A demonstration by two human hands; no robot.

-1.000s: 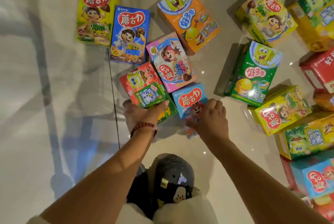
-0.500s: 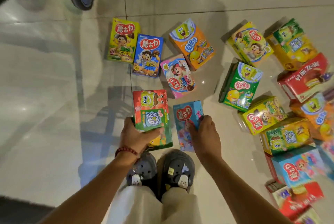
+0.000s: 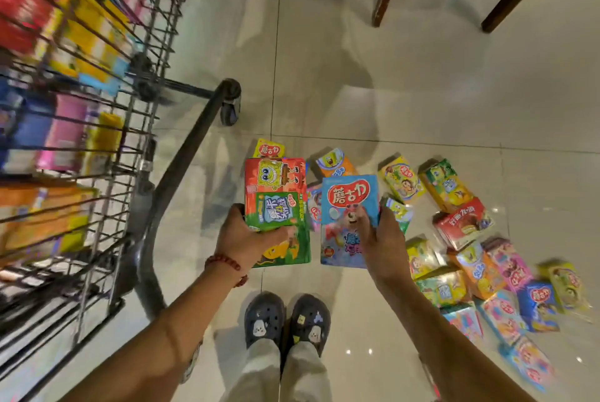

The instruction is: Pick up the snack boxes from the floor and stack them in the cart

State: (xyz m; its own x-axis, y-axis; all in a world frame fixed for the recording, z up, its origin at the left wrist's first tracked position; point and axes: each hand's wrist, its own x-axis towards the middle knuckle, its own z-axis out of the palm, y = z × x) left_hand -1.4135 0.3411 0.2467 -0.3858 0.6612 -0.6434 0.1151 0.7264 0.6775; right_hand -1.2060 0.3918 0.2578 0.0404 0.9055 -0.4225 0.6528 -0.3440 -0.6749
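L hand (image 3: 242, 239) grips red-green box (image 3: 276, 193), thumb across its front; R hand (image 3: 380, 239) pinches blue box (image 3: 349, 203) by its right edge. Both boxes up off floor (image 3: 422, 93), beside wire cart (image 3: 97, 109) at left. Other boxes (image 3: 464, 223) lie on floor at right.

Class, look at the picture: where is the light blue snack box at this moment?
In the head view, the light blue snack box is held by the right hand, right of the red and green box, above the floor.
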